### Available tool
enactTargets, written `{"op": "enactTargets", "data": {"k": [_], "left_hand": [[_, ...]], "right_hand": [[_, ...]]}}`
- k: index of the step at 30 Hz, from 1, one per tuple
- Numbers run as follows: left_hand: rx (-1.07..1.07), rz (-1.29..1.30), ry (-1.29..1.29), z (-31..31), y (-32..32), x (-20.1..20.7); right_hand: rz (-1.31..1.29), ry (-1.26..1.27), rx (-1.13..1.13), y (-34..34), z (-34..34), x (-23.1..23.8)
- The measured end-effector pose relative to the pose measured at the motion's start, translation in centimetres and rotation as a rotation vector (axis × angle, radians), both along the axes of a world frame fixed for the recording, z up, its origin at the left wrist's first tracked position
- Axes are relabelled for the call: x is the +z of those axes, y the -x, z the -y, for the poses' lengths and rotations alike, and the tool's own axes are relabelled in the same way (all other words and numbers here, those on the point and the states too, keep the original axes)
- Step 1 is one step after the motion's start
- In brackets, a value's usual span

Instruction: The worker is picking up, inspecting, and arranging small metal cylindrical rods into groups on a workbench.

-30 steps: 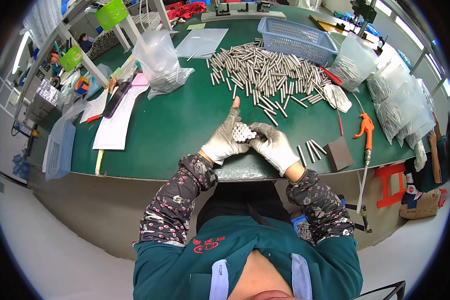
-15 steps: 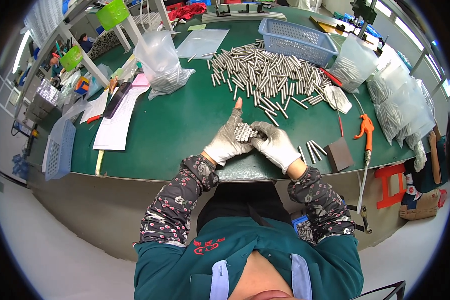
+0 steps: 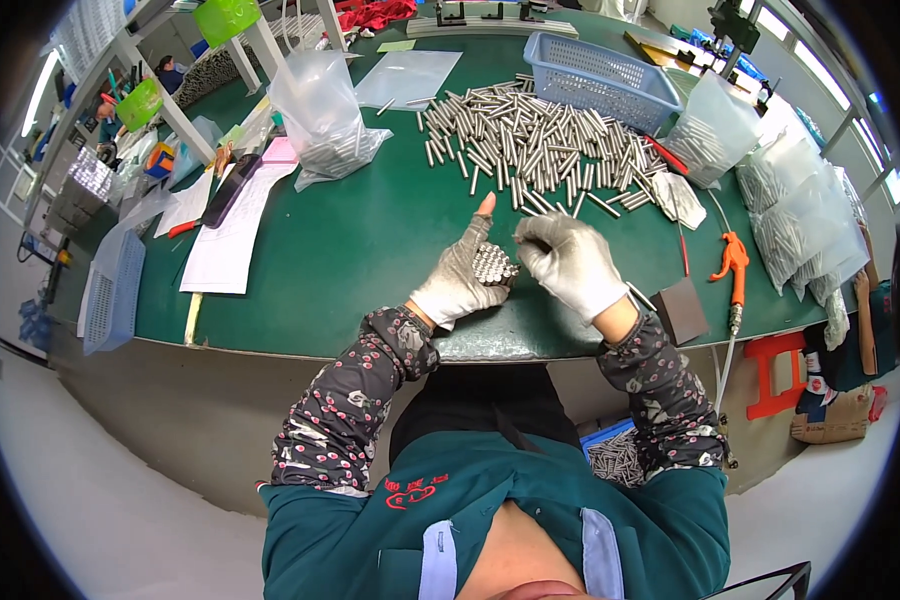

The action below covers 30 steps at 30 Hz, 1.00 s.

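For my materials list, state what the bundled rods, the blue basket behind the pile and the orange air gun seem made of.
Bundled rods: probably metal, smooth; bright silvery glints. Blue basket: likely plastic, low sheen; evenly perforated walls. Orange air gun: plastic or painted metal, smooth; uniform colour.

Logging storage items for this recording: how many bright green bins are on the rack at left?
2 visible: an upper bin near the picture's top edge, and a lower bin further left. Others may be hidden.
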<state>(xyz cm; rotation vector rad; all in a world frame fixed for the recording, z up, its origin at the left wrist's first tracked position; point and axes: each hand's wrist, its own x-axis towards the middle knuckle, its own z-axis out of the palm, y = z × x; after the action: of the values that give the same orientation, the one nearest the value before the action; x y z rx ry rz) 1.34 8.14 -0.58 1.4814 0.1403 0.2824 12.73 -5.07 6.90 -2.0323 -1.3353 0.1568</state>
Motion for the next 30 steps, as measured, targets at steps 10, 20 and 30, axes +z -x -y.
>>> {"op": "enactTargets", "data": {"k": [10,20,30], "left_hand": [[-0.012,0.129,-0.067,0.0,-0.6,-0.4],[0.094,0.189,-0.236,0.0,-0.9,-0.8],[0.02,0.024,-0.082,-0.3,-0.7,-0.5]], "right_hand": [[0.453,0.133,0.218,-0.1,-2.9,0.5],[0.776,0.457,0.276,1.4,-4.1,1.9],[0.598,0.193,0.185,-0.1,-3.0,2.4]]}}
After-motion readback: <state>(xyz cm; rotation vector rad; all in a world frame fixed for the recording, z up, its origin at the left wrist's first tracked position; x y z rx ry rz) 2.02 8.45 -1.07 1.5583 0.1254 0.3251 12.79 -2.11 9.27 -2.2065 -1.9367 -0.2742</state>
